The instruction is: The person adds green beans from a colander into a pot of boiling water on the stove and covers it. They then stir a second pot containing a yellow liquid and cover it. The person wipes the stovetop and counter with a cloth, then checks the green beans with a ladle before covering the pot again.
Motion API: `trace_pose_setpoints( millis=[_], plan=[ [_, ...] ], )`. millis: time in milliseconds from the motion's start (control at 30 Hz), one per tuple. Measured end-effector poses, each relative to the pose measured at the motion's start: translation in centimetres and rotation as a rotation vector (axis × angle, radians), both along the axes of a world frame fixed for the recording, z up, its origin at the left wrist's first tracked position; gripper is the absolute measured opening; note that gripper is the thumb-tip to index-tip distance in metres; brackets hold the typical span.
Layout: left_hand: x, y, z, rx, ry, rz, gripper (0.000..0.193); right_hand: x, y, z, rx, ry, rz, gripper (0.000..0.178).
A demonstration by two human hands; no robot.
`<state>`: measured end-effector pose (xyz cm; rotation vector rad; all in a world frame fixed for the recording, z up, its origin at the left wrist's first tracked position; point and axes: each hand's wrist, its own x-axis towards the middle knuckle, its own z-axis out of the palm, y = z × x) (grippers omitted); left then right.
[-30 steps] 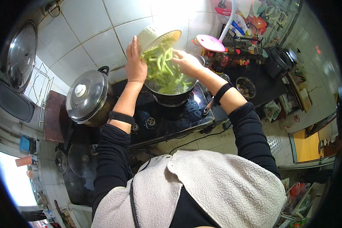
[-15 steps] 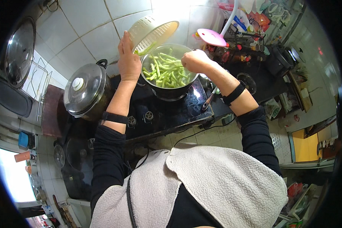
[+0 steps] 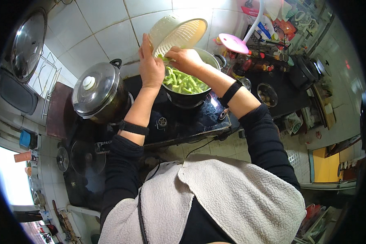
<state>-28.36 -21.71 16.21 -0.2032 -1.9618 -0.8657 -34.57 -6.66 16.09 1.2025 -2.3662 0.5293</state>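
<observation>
My left hand (image 3: 151, 70) grips a cream plastic colander (image 3: 162, 31), tilted on its side above the left part of a dark pot (image 3: 187, 100). Green beans (image 3: 184, 83) fill much of the pot, which stands on the stove. Across the pot reaches my right hand (image 3: 186, 61), its fingers closed around a few green beans at the colander's lower rim. Its palm side and part of the pot's opening are hidden.
A tall lidded pot (image 3: 94, 95) stands left of the beans. A pink round-headed thing (image 3: 234, 43) on a white stem is at the right. Beyond my right forearm sits a small bowl (image 3: 267, 95) on the dark counter, with bottles (image 3: 254, 64) behind.
My right hand has moved left from the pot's right side to the colander's rim. The colander is still tilted in my left hand. The whole view has shifted slightly.
</observation>
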Motion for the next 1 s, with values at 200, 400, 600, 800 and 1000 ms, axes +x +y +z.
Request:
trace_pose_setpoints(
  millis=[200,400,600,800,1000],
  plan=[
    [0.9,-5.0,2.6,0.023,0.104,0.141,0.075,0.0,3.2,-1.5,0.342,-0.027,-0.150,0.034],
    [6.2,-4.7,3.5,0.468,-0.039,-0.222,0.076,-0.4,0.5,-4.2,0.529,-0.088,0.129,0.056],
    [13.3,-8.1,2.4,0.614,-0.118,-0.176,0.054,-1.3,2.8,-4.4,0.689,-0.218,0.208,0.043],
    [23.1,-13.7,-0.3,0.632,-0.108,0.030,0.041,-0.8,8.1,-2.5,0.467,-0.279,0.156,0.048],
    [32.0,-16.8,-2.4,0.814,-0.106,0.349,0.053,-0.3,5.5,-4.8,0.511,-0.450,0.076,0.071]
  ],
)
